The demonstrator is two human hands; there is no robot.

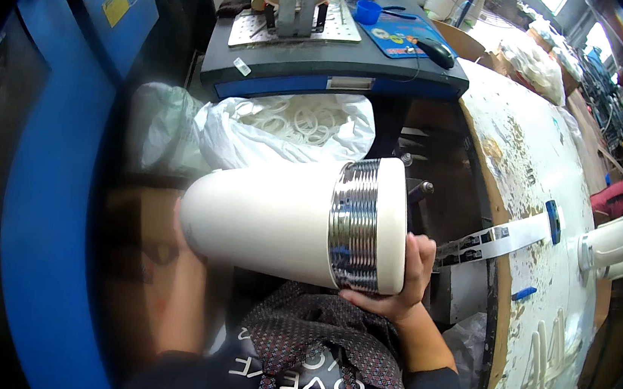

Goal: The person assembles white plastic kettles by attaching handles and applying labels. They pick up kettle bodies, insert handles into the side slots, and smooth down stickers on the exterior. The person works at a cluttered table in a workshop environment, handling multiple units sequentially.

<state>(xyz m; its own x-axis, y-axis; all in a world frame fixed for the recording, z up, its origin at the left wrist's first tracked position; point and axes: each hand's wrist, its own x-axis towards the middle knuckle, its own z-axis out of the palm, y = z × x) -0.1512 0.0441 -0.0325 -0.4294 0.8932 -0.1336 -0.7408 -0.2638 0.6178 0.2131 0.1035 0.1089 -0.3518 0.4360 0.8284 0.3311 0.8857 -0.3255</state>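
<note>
A large cream-white vacuum jug point(271, 217) lies sideways across the front of my body, its rounded end to the left. Near its right end runs a shiny ribbed metal band point(354, 226), with a cream rim point(392, 226) beyond it. My right hand point(403, 280) grips that rim from below, fingers round the end and thumb along the underside. At the rounded end my left hand point(185, 230) bears against the jug, slightly blurred, its fingers mostly hidden behind it.
Behind the jug sits a white bag point(220, 128) of white rings. A dark workbench point(294, 70) carries a fixture, a blue cup point(367, 12) and a mouse point(436, 53). On the right, a worn white table point(513, 151) holds white handle parts point(547, 371). A blue cabinet point(54, 190) stands left.
</note>
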